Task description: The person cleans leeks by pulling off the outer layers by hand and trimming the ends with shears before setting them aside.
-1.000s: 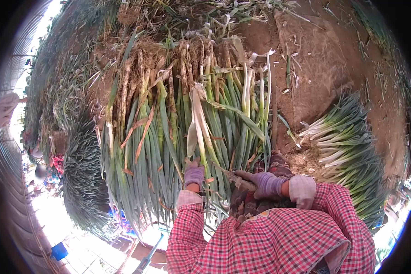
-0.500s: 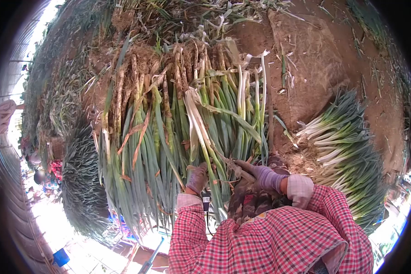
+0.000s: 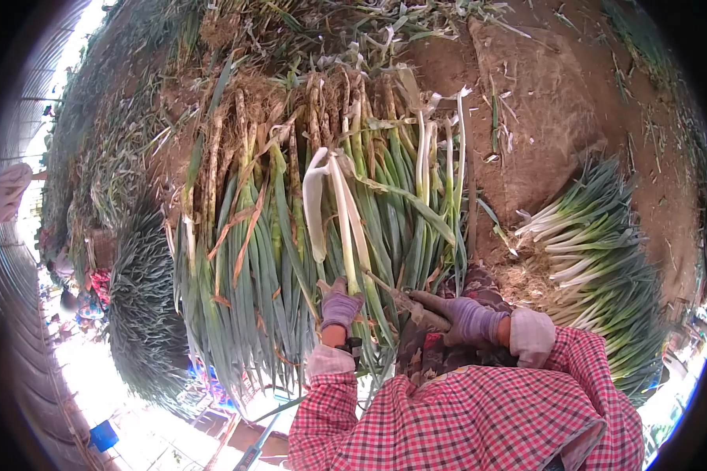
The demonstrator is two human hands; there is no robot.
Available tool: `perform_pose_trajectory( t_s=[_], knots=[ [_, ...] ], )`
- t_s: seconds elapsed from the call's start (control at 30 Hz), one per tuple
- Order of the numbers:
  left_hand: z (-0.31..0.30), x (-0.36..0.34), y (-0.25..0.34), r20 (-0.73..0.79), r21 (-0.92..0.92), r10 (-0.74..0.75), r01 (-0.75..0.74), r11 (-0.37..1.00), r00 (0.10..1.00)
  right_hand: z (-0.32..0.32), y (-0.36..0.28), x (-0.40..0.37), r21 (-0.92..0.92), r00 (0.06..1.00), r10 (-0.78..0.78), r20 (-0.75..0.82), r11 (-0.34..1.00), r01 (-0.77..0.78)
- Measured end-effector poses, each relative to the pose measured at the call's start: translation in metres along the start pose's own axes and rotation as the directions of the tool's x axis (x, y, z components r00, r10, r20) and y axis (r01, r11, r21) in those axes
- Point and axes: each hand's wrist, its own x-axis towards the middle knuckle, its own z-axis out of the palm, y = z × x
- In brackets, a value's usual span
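Your left hand is gloved and raised ahead of your chest, with the fingers curled shut in a fist grip and the knuckles facing the camera. Your left forearm runs almost straight up from the lower edge of the view, with the wrist straight. Your right hand, also gloved, lies to the side and points across toward your left hand, fingers drawn together in a pinch. Your right forearm is bent inward at the elbow. The hands are near each other, not touching.
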Motion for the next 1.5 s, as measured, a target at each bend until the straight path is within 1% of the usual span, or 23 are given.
perform_pose_trajectory(
  t_s=[0.07, 0.2, 0.27, 0.37, 0.47, 0.53, 0.57, 0.6, 0.67, 0.73, 0.87, 0.93, 0.97, 1.0, 1.03, 1.07, 1.13, 1.17, 1.2, 1.23, 1.27, 1.37, 1.5],
  knots=[
    [0.006, 0.005, -0.005, 0.022, -0.037, 0.010, -0.010, 0.999, 1.000, -0.001, 0.001, 0.005, -0.022, 0.999, 0.033, 0.009, 0.999, -0.033],
    [0.007, 0.008, -0.003, 0.076, -0.115, 0.004, 0.005, 0.993, 0.997, 0.001, 0.029, 0.053, -0.059, 0.965, -0.093, -0.245, 0.995, 0.081],
    [0.015, 0.014, -0.012, 0.070, -0.101, 0.036, -0.029, 0.994, 0.997, -0.013, 0.022, 0.071, -0.085, 0.938, -0.147, -0.315, 0.988, 0.127],
    [0.024, 0.027, -0.025, 0.082, -0.054, 0.032, -0.028, 0.998, 0.996, -0.045, 0.008, 0.092, -0.110, 0.949, -0.055, -0.309, 0.994, 0.022],
    [0.029, 0.029, -0.026, 0.068, 0.006, -0.009, 0.008, 1.000, 0.998, -0.053, 0.015, 0.103, -0.140, 0.861, -0.142, -0.489, 0.987, 0.084],
    [0.040, 0.027, -0.023, 0.044, 0.031, -0.012, 0.010, 0.999, 0.999, -0.042, 0.018, 0.096, 0.021, 0.915, 0.061, -0.398, 0.998, -0.057],
    [0.051, 0.024, -0.019, -0.088, -0.034, 0.009, -0.012, 0.999, 0.996, -0.035, 0.024, 0.087, 0.073, 0.954, 0.169, -0.247, 0.985, -0.156],
    [0.062, 0.022, -0.015, -0.219, -0.094, 0.019, -0.041, 0.995, 0.975, -0.022, 0.037, 0.075, 0.070, 0.954, 0.172, -0.245, 0.985, -0.160],
    [0.082, 0.024, -0.009, -0.257, -0.079, -0.017, -0.004, 0.997, 0.966, 0.005, 0.064, 0.053, -0.200, 0.953, -0.171, -0.249, 0.972, 0.122],
    [0.094, 0.025, 0.000, -0.339, -0.049, -0.082, 0.069, 0.996, 0.937, 0.005, 0.061, 0.035, -0.141, 0.976, -0.065, -0.206, 0.989, 0.036],
    [0.092, 0.024, 0.013, -0.277, -0.099, -0.193, 0.172, 0.980, 0.941, -0.006, 0.033, 0.009, -0.097, 0.981, 0.178, -0.082, 0.978, -0.186],
    [0.091, 0.026, -0.005, -0.207, -0.175, -0.175, 0.140, 0.974, 0.962, -0.003, 0.037, 0.007, -0.093, 0.986, 0.150, -0.070, 0.983, -0.156],
    [0.085, 0.022, -0.018, -0.218, -0.261, -0.003, -0.056, 0.964, 0.976, -0.003, 0.039, 0.006, -0.090, 0.990, 0.129, -0.051, 0.987, -0.133],
    [0.070, 0.017, -0.029, -0.223, -0.248, 0.001, -0.058, 0.967, 0.975, -0.003, 0.039, 0.004, -0.080, 0.991, 0.120, -0.055, 0.989, -0.124],
    [0.049, 0.007, -0.037, -0.030, -0.630, 0.032, -0.044, 0.775, 0.999, -0.004, 0.037, -0.001, -0.050, 0.994, 0.068, -0.084, 0.996, -0.072],
    [0.028, -0.005, -0.042, 0.137, -0.891, 0.136, 0.062, 0.450, 0.981, -0.004, 0.032, -0.006, -0.021, 0.994, 0.019, -0.111, 1.000, -0.021],
    [-0.023, -0.036, -0.034, 0.267, -0.954, 0.245, 0.218, 0.208, 0.932, -0.006, 0.017, -0.014, -0.028, 0.994, 0.048, -0.096, 0.998, -0.051],
    [-0.029, -0.039, -0.045, 0.262, -0.964, 0.296, 0.238, 0.117, 0.919, -0.006, 0.013, -0.015, -0.003, 0.996, -0.023, -0.089, 1.000, 0.023],
    [-0.030, -0.044, -0.047, 0.253, -0.967, 0.288, 0.228, 0.117, 0.924, -0.006, 0.006, -0.019, 0.022, 0.992, -0.095, -0.084, 0.995, 0.097],
    [-0.027, -0.048, -0.045, 0.272, -0.951, 0.349, 0.305, -0.043, 0.897, -0.013, -0.014, -0.023, 0.051, 0.996, 0.062, 0.060, 0.997, -0.065],
    [-0.024, -0.053, -0.043, 0.279, -0.903, 0.415, 0.383, -0.193, 0.866, -0.013, -0.022, -0.029, 0.049, 0.997, 0.050, 0.059, 0.997, -0.053],
    [-0.001, -0.072, -0.037, 0.269, -0.913, 0.362, 0.356, -0.200, 0.893, 0.009, -0.020, -0.037, -0.122, 0.967, -0.238, 0.087, 0.961, 0.247],
    [0.016, -0.090, -0.015, 0.159, -0.940, 0.315, 0.241, -0.241, 0.936, 0.007, -0.021, -0.050, -0.106, 0.978, -0.170, 0.123, 0.977, 0.184]
  ],
)
